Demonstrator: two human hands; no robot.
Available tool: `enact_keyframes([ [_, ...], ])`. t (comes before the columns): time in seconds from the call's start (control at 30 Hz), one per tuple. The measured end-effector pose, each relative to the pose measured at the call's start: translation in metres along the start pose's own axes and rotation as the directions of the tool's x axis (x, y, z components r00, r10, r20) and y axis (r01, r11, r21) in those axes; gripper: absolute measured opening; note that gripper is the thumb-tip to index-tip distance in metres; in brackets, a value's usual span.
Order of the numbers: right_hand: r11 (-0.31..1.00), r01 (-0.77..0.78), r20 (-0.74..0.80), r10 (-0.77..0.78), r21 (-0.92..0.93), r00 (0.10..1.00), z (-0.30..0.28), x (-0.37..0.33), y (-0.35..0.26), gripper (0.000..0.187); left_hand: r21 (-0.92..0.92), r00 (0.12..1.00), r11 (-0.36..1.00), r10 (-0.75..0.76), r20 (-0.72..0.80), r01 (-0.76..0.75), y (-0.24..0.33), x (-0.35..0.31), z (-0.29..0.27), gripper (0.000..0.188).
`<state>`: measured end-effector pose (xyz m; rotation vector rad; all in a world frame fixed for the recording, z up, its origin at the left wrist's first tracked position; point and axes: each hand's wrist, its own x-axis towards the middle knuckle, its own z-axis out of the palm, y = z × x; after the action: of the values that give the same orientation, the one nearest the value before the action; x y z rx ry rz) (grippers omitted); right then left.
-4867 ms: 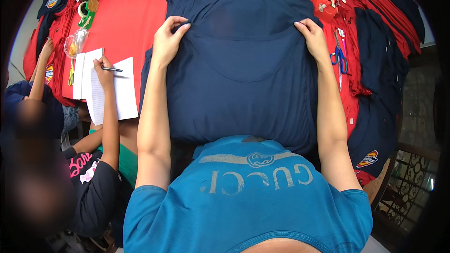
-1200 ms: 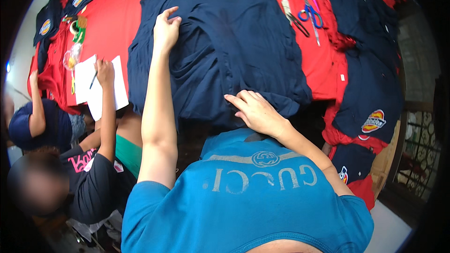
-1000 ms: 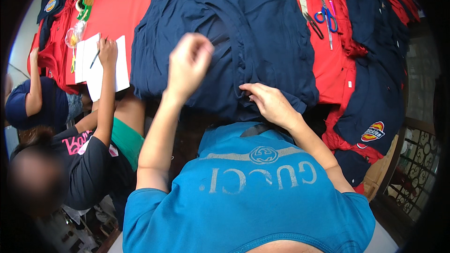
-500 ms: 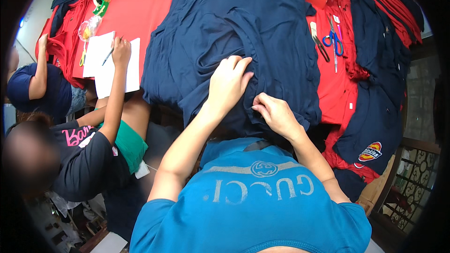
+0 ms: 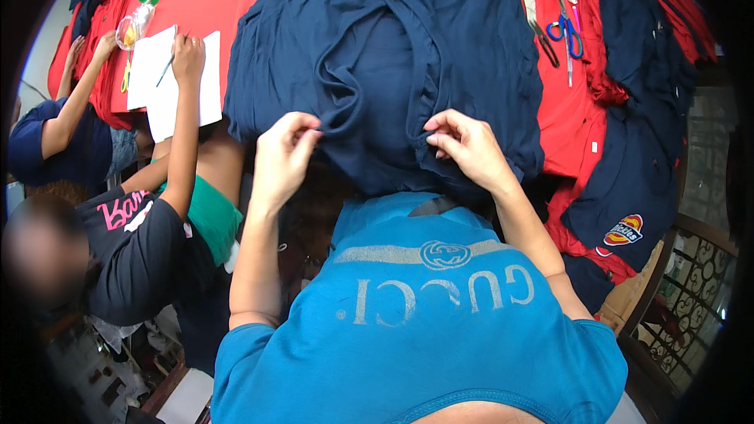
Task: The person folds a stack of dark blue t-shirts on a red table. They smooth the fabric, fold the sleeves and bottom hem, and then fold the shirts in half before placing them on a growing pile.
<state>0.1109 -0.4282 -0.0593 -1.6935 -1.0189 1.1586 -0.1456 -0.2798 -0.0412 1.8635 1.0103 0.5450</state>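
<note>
A dark navy garment [image 5: 487,55] is spread across the table before me, with the gathered edge of its round opening curving through the middle. My right hand [image 5: 471,149] pinches the right side of that edge close to the near end of the cloth. To the left, my left hand [image 5: 284,159] is raised beside the bunched left side of the opening, thumb and fingers drawn together. Whether any cloth sits between its fingertips cannot be made out.
Blue-handled scissors [image 5: 567,35] and dark snips [image 5: 542,41] lie on red cloth [image 5: 559,110] at right. Navy garments [image 5: 640,94] hang over the right edge. At left, a co-worker's hand [image 5: 188,59] holds a pen over white paper [image 5: 208,98]; another person sits beyond.
My left hand has moved left and nearer to me, away from the middle of the garment. The opening now lies wider and rounder. My right hand stays at its edge, slightly higher.
</note>
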Motion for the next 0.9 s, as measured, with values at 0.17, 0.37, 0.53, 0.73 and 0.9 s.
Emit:
enact_keyframes([
  [0.17,0.999,-0.031,-0.013,0.031,-0.008,0.999,0.001,0.005,-0.001,0.017,-0.037,0.985,0.992,-0.128,-0.112,0.124,-0.025,-0.018,-0.013,0.007],
  [0.37,0.999,-0.052,-0.021,0.052,0.006,0.998,0.002,0.006,-0.001,0.019,0.016,0.978,0.983,-0.178,-0.105,0.18,-0.029,-0.025,-0.021,0.005],
  [0.53,0.75,0.271,0.002,-0.339,-0.603,0.941,0.019,-0.007,-0.011,0.024,0.467,0.91,0.815,-0.411,0.05,0.343,-0.027,-0.032,-0.063,0.02],
  [0.73,0.998,0.022,0.052,-0.02,-0.057,0.998,-0.014,-0.019,-0.021,0.02,0.113,0.974,0.993,0.047,-0.22,-0.022,-0.016,-0.026,-0.019,0.082],
  [0.9,0.728,0.629,-0.298,-0.557,0.273,0.775,-0.132,-0.054,-0.064,0.042,-0.299,0.991,0.946,-0.136,-0.006,0.128,0.007,0.015,-0.039,0.034],
])
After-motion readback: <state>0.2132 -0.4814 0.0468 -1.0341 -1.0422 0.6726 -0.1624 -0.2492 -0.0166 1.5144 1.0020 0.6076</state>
